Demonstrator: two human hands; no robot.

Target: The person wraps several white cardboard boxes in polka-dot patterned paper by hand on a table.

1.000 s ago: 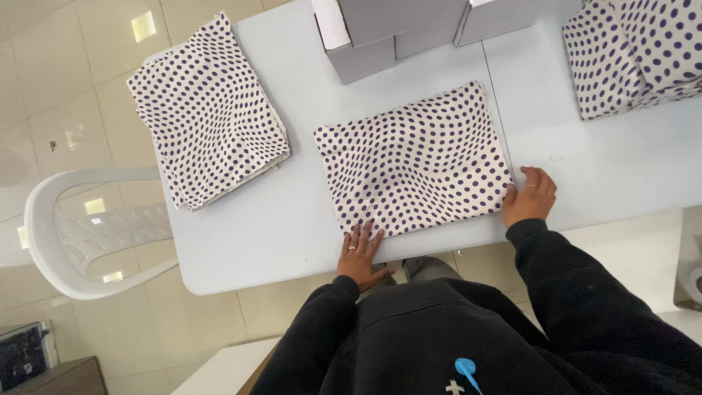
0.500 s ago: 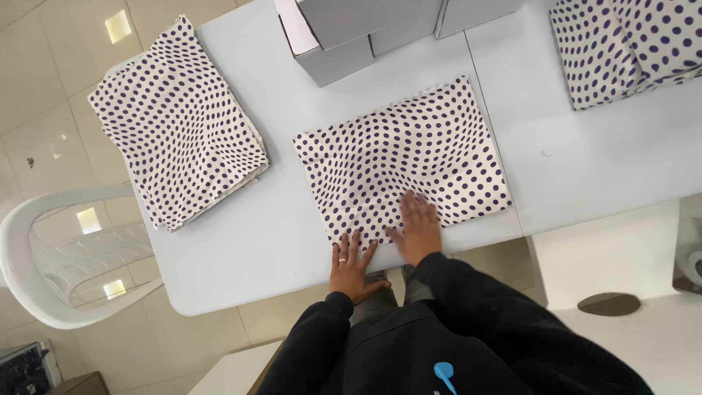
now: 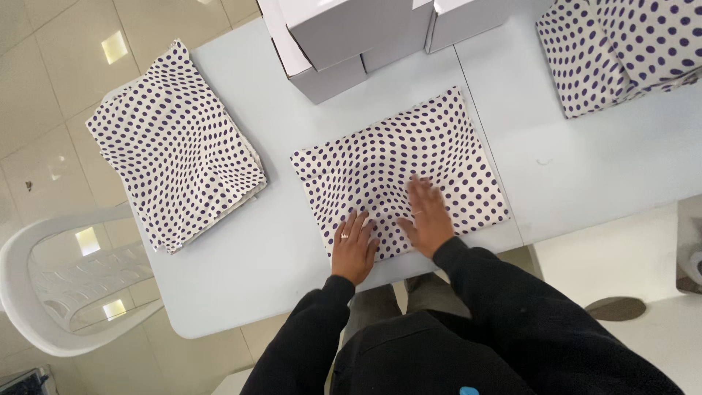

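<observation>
Head view, folded polka-dot cloth [image 3: 398, 172], soft cream rectangle, lies flat mid-table [image 3: 585, 168], long axis left-right, slightly tilted, your left hand [image 3: 355, 245] and right hand [image 3: 426, 218] pressed flat on its near edge, fingers spread, gripping nothing, grey boxes [image 3: 344, 36] beyond.

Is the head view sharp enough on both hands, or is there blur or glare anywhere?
Head view: the right hand is smeared by motion blur on the dotted cloth; the left hand is sharper; the cloth's dots are crisp. Light is even and soft, with bright ceiling-light reflections on the floor tiles, none on the table.
</observation>
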